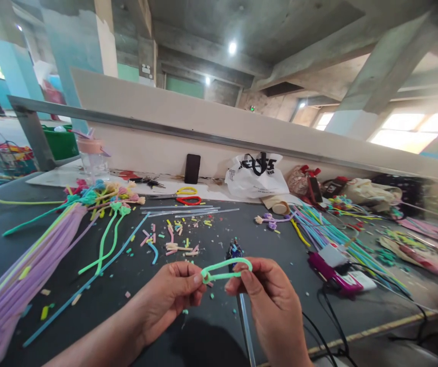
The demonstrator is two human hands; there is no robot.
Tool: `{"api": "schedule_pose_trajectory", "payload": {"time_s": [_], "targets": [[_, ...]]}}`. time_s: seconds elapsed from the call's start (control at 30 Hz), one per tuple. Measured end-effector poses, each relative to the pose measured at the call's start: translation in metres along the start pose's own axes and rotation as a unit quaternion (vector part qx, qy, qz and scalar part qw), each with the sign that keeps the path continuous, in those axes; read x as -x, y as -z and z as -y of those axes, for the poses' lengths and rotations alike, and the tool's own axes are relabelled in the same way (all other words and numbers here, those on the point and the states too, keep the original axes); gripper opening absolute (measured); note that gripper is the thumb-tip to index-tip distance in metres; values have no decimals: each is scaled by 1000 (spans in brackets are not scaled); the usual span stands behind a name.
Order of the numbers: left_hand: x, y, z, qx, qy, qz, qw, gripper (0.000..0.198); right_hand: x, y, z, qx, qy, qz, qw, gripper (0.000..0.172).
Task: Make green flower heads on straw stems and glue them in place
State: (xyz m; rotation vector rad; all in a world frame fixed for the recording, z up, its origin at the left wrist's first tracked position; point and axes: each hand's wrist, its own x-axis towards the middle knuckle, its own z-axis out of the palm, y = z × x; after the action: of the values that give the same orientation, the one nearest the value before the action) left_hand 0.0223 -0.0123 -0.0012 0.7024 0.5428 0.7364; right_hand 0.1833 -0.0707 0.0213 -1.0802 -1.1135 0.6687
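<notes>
A mint-green pipe cleaner [224, 264], bent into a long narrow loop, is stretched between my two hands above the table. My left hand [173, 288] pinches its left end, where there is a small knot or twist. Thumb and fingers of my right hand [270, 295] close around the rounded right end. Just behind the loop is a small dark object with bluish bits [235, 248], partly hidden. A clear stick [246, 326] lies beside my right hand. Short cut pieces of pipe cleaner [179, 248] are scattered beyond my left hand.
Lilac pipe cleaners [47, 255] and knotted flower-like pieces [97, 196] lie left. Scissors [188, 200], clear sticks [181, 210], a phone [192, 169] and a white bag [257, 176] are at the back. Right are blue-green pipe cleaners [329, 239] and a magenta power strip [333, 275] with black cords.
</notes>
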Motion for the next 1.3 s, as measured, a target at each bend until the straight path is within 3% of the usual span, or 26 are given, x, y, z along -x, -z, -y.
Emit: {"api": "schedule_pose_trajectory", "payload": {"time_s": [0.23, 0.47, 0.57, 0.7, 0.8, 0.9, 1.0, 1.13, 1.3], "targets": [[1, 0, 2, -18, 1, 14, 1000, 21, 2, -3, 0, 52, 27, 34, 998, 11], [0, 6, 3, -76, -18, 5, 997, 16, 5, 0, -6, 116, 118, 68, 984, 5], [1, 6, 2, -95, -24, 0, 995, 14, 3, -1, -5, 87, 91, 79, 989, 5], [3, 1, 2, -89, -43, 63, 993, 9, 5, -12, -9, 60, 55, 94, 992, 17], [3, -1, 2, -63, -47, 79, 994, 6, 10, -24, -18, -52, -61, 100, 992, 23], [2, -1, 2, -30, -41, 110, 993, 12, 15, -32, -24, -160, -169, 116, 966, 24], [1, 0, 3, 3, -37, 134, 990, 16, 15, -35, -25, -198, -178, 128, 955, 25], [0, 1, 4, 33, -39, 114, 992, 12, 12, -36, -24, -228, -188, 143, 945, 31], [2, -1, 3, 33, -24, 98, 994, 17, 14, -41, -32, -174, -152, 161, 959, 34]]}}
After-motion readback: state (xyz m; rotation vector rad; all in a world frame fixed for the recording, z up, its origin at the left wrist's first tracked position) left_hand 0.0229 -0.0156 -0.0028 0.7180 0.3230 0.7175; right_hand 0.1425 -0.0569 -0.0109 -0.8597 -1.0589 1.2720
